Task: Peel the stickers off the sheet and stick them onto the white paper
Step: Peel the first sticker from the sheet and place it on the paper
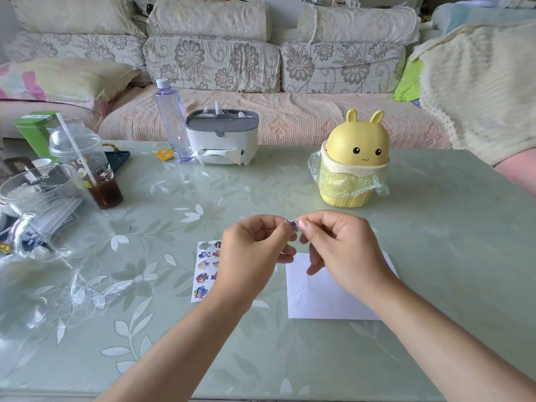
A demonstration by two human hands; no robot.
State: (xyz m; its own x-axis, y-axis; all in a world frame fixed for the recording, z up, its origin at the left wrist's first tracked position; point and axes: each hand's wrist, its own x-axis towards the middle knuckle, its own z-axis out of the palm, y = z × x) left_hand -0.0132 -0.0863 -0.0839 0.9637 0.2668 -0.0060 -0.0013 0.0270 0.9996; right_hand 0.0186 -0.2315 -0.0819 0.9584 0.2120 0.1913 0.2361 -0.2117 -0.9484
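Note:
A small bluish sticker [293,226] is held in the air above the table, pinched from both sides. My left hand [252,250] pinches its left edge and my right hand [345,250] pinches its right edge with thumb and forefinger. Below my left hand lies the sticker sheet [204,271], with several colourful cartoon stickers and an empty cut-out at its top left; my left hand hides its right side. The white paper [316,297] lies flat under my right hand, and its bare part shows no stickers.
A yellow rabbit-shaped bin [355,161] with a plastic liner stands behind the hands. A tissue box [222,137] and a clear bottle [171,120] stand further back. A drink cup [87,163] and clear plastic packaging [43,216] crowd the left. A sofa runs behind the table.

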